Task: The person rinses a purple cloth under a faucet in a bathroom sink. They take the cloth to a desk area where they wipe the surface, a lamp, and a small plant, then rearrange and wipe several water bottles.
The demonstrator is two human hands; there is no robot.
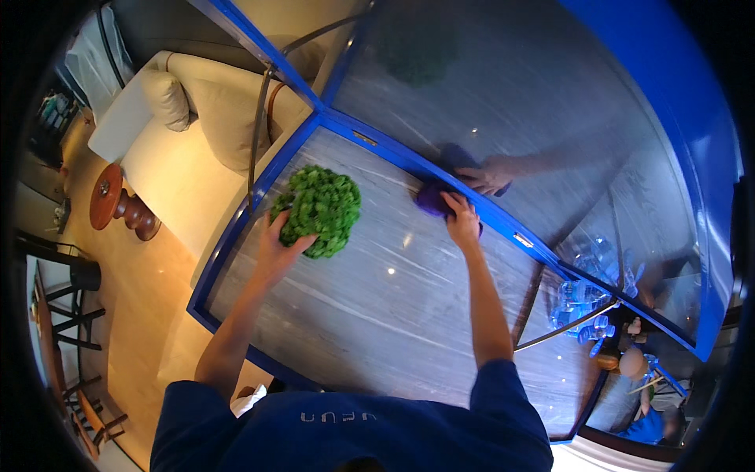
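My left hand [281, 243] grips the lower left edge of a bushy green plant [325, 207], perhaps artificial, over the grey marble-look surface of a blue-framed case [389, 283]. Against the case's hinged edge, my right hand [463, 219] rests with its fingers on a purple cloth [433, 199]. The fingers are bent over the cloth, and part of it is hidden under them. A raised lid with a dark glossy panel [531, 106] mirrors the plant, the cloth and my right hand.
Metal lid stays [258, 135] flank the case. Several plastic water bottles [581, 310] stand at its right. A cream sofa [177, 159] and a round wooden side table [107, 197] are to the left. Another person [649, 422] is at the lower right.
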